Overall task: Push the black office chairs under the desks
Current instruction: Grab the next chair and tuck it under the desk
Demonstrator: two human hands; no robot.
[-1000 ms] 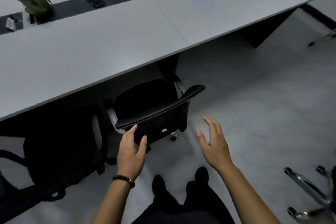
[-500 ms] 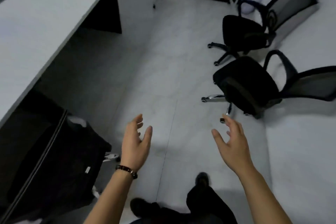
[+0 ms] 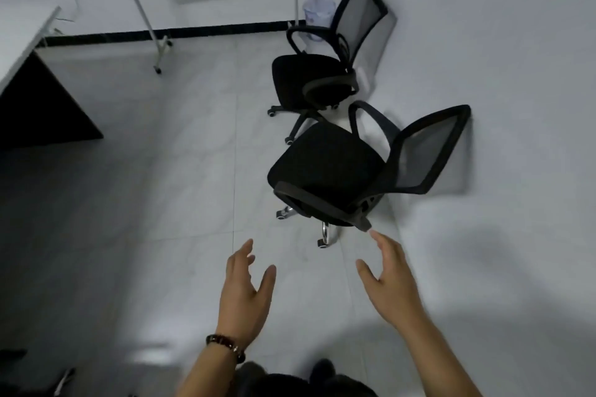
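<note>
The near chair (image 3: 325,167), a black office one, stands at the right with its mesh back against the wall (image 3: 516,74). The far chair (image 3: 306,77) stands just behind it, near a pale bin (image 3: 319,14). Both are well apart from the desk (image 3: 22,39) at the far left, so for these two chairs all the pushing is left to do. Both hands are empty, with the fingers spread. The left hand (image 3: 246,293) hovers over the floor (image 3: 161,171). The right hand (image 3: 387,284) reaches to the end of the near chair's armrest (image 3: 322,206); whether its fingertips touch it, I cannot tell. I judge that this chair is the next one to take.
</note>
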